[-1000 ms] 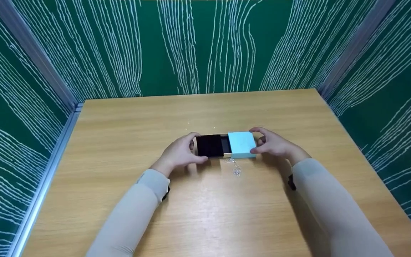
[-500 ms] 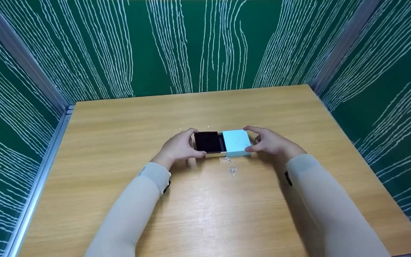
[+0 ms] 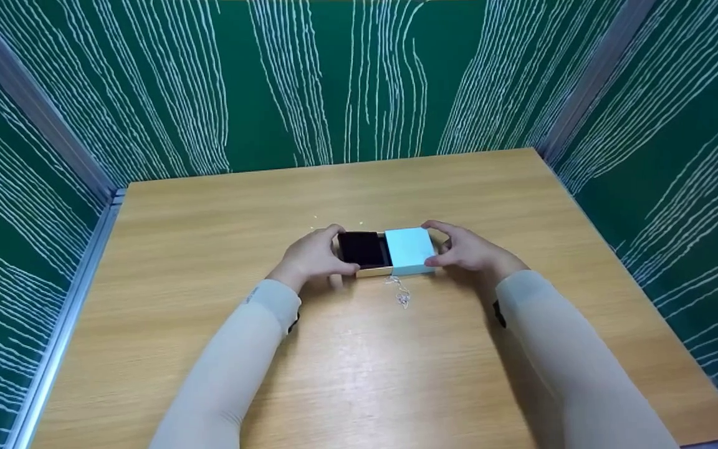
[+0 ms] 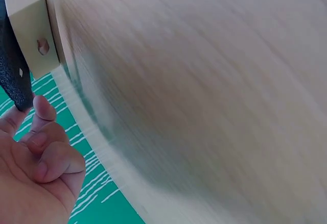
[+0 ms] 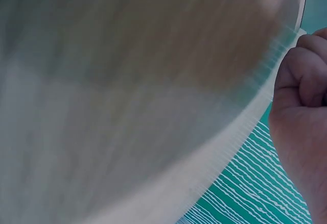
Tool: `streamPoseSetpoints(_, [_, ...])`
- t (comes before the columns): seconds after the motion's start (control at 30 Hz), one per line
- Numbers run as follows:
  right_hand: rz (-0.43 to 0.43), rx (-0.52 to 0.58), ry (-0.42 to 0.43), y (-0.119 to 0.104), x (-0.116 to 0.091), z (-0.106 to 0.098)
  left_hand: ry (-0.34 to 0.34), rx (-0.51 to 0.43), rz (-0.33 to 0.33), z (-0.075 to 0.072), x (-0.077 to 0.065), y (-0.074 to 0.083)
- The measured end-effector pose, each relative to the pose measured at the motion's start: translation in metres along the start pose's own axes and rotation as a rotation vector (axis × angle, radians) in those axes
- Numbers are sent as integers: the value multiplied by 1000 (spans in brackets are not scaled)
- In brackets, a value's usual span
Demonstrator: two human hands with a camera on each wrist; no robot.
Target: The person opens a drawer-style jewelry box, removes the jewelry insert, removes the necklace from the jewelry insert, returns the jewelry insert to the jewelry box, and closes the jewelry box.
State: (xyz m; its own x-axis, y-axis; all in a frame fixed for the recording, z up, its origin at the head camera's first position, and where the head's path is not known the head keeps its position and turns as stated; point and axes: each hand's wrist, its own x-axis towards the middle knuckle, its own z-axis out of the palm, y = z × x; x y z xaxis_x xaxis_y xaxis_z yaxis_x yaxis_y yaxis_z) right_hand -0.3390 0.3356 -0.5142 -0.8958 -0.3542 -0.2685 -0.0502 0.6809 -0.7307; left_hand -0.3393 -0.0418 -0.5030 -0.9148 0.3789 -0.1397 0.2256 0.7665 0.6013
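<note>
A light blue box sleeve lies on the table with its pale drawer partly out to the left. My right hand grips the sleeve's right end between thumb and fingers. A black foam pad is pinched by my left hand over the drawer; a dark strip of the drawer's inside shows beside the sleeve. In the left wrist view, the foam pad has a small pale slit and stands beside the drawer wall with its round hole. A silver chain necklace lies in front of the box.
The wooden table extends around the box. Tiny pale specks lie behind it. Green walls with white lines close off the back and both sides. The right wrist view shows mainly blurred tabletop and my right hand's curled fingers.
The black foam pad has shifted slightly, so more of the drawer's front wall now shows below it. The head view has moved a little. Both hands keep their holds.
</note>
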Motion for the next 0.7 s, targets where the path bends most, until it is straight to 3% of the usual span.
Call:
streamPoseSetpoints(0.23, [7,80,-9,2,-2,-2,-20,-25,-4,4,4,4])
streamPoseSetpoints(0.43, [20,35,-17,0,3,-3,-18,-42,-8,5,5,8])
streamPoseSetpoints(0.7, [39,29,-27,0,3,-4,-20,15,9,9,8,16])
